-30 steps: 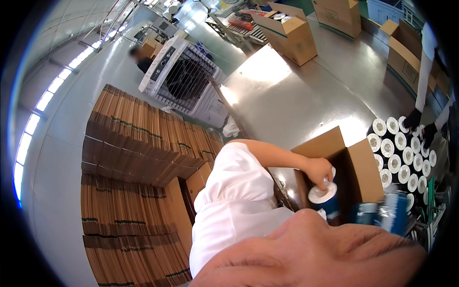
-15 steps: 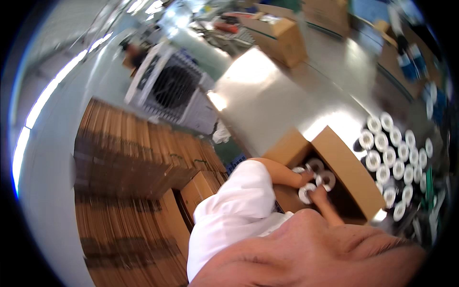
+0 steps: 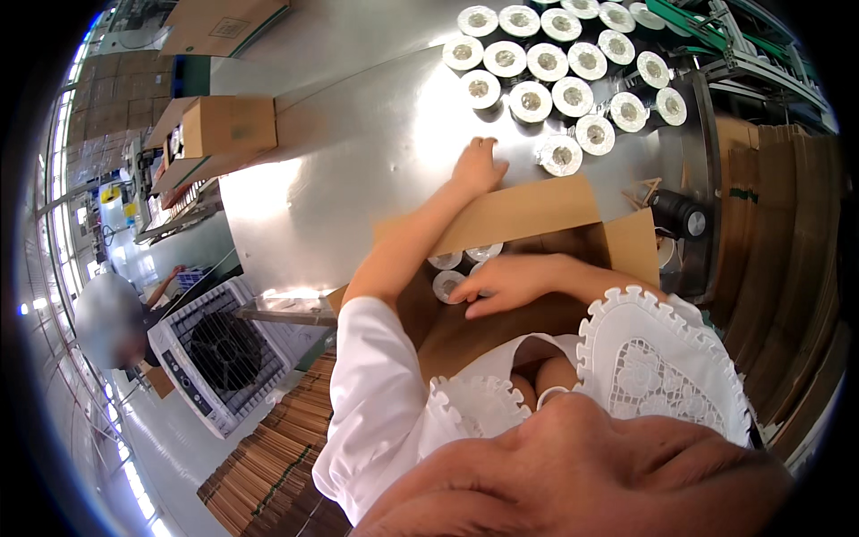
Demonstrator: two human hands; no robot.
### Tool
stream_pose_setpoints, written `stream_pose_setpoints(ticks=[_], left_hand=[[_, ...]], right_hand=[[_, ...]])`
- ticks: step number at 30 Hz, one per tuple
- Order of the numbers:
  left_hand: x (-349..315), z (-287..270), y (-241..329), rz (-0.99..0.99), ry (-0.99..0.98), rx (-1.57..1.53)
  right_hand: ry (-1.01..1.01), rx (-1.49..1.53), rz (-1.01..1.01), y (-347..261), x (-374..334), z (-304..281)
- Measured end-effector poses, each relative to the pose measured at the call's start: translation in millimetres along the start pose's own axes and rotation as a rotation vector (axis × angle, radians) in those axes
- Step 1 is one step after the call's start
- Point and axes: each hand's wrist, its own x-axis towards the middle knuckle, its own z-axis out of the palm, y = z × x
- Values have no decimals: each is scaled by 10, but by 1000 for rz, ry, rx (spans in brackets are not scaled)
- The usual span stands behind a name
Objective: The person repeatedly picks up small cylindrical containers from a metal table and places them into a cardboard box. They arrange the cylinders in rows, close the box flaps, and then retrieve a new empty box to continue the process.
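Observation:
An open cardboard box stands in front of me, with several white-ended spools inside. My left hand reaches over its far flap to the metal table, fingers slightly bent and apart with nothing in them. Just beyond and to the right stand rows of similar spools, with white round ends and dark sides. Inside the box opening, my right hand points leftward, thumb and fingers apart. Its fingertips are at the edge of a spool, and I see no grip around it.
Another open carton sits at the table's left, with a closed one behind. A dark cylinder lies right of my box. Flattened cardboard stacks and a fan unit are at left. A person is beyond the fan.
My view has turned toward the spools on the table. My left hand has come out of the box and reached over its far side. The right hand is still at the box.

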Motion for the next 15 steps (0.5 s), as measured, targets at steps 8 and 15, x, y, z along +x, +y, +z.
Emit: stream_pose_setpoints(ticks=[8,15], left_hand=[[1276,435,256,-194,272,412],[1275,88,85,-321,71,187]], right_hand=[[1128,-285,968,1276,-1265,-1356],[1382,-180,865,2623,-739,-1244]])
